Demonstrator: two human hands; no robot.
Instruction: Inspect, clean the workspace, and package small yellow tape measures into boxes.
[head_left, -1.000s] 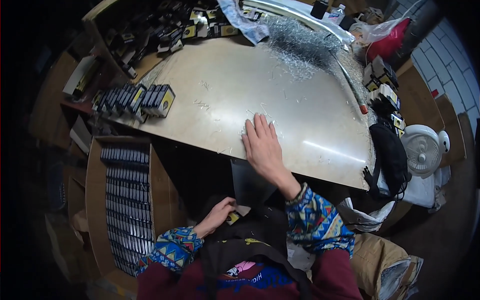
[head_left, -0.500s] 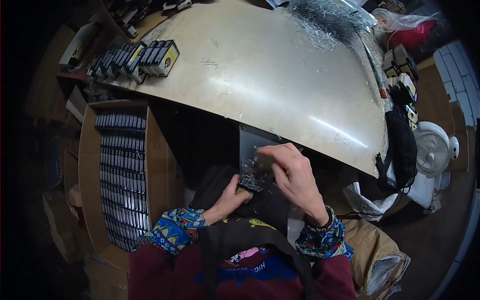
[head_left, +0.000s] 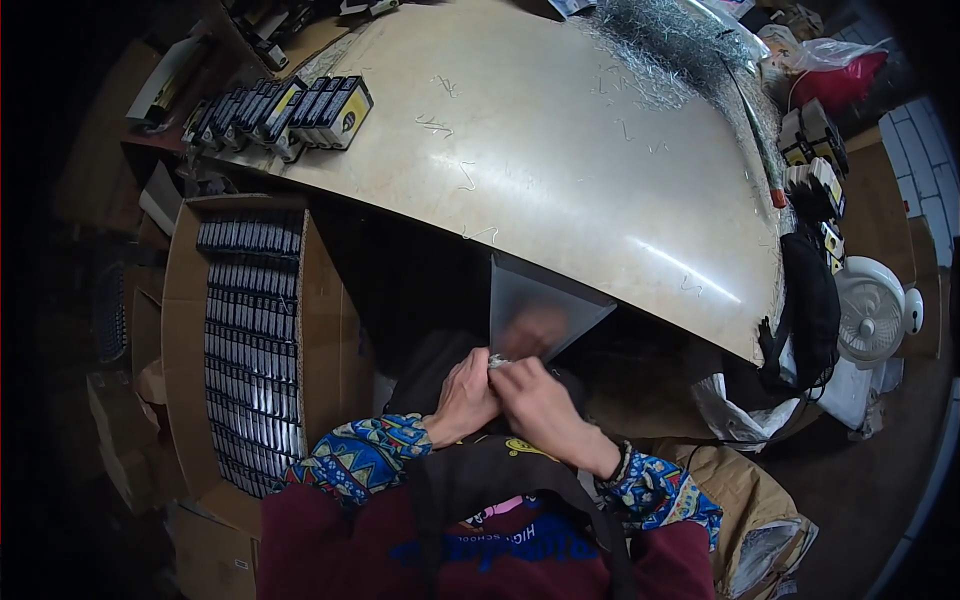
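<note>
**Both hands pinch a clear bag below the table edge**

Left hand [head_left: 466, 392] and right hand [head_left: 541, 408] meet in the person's lap, fingers closed together on the near end of a clear bag [head_left: 540, 308]. From their fingertips the bag rises up and away, its far end overlapping the near edge of the table [head_left: 560, 150]. Left of the hands stands an open carton [head_left: 185, 300] packed with rows of dark boxes [head_left: 250, 340]. Far right, beyond the table, a white fan [head_left: 872, 312] sits.
</note>
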